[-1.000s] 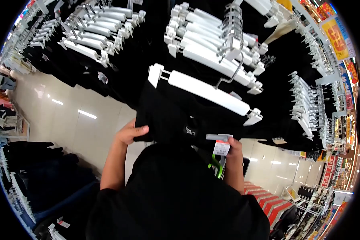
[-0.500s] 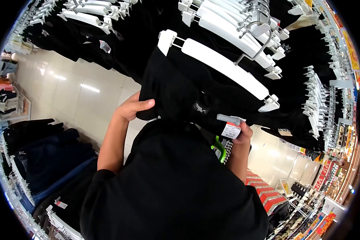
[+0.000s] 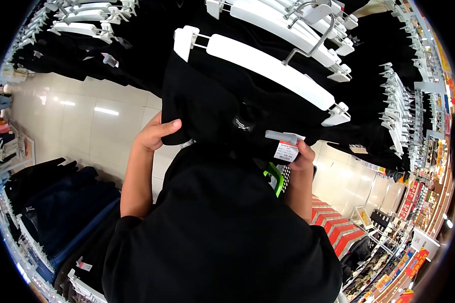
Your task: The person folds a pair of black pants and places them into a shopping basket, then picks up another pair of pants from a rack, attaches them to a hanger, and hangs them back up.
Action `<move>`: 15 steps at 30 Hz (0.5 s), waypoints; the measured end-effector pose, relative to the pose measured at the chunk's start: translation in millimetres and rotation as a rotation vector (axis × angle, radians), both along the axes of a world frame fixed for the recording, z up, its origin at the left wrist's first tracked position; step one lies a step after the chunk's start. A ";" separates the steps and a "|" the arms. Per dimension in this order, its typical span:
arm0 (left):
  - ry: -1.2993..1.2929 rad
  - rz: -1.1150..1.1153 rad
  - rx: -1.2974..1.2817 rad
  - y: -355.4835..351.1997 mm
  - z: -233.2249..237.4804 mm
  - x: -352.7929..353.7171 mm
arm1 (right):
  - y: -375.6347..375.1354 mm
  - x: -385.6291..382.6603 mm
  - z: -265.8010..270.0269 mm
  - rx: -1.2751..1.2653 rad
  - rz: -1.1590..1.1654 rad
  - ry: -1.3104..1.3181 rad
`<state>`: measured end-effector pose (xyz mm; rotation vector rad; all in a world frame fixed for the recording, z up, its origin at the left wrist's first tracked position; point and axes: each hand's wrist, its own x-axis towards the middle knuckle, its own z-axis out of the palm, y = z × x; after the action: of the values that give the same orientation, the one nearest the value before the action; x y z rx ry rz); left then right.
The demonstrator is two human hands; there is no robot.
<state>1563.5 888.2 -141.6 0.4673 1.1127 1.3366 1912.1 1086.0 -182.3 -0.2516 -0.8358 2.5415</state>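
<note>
A black garment hangs by its waist from a white clip hanger with a metal hook, right in front of my chest. A small printed label shows inside its waist. My left hand pinches the garment's left edge, thumb on top and fingers behind. On the other side, my right hand is closed at a white and red price tag, its thumb at the tag's right edge and its fingers mostly hidden. A grey plastic security tag sits just above the price tag.
More white clip hangers with black garments crowd the rack ahead. Hangers line the right. Folded dark jeans lie at lower left. A bright green object shows beneath my right hand. Red-and-grey striped boxes stand at lower right.
The garment, hanger and both hands have shifted left and slightly up in view, as has much of the scene around them. Both hands keep their grip.
</note>
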 end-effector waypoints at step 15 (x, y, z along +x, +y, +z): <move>-0.028 0.052 -0.025 5.8 -12.9 0.5 | -2.6 -2.0 4.5 0.004 -0.068 -0.144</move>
<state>1564.0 894.0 -154.5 0.4031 1.1235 1.3692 1910.1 1083.4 -177.8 -0.4592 -0.8700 2.4810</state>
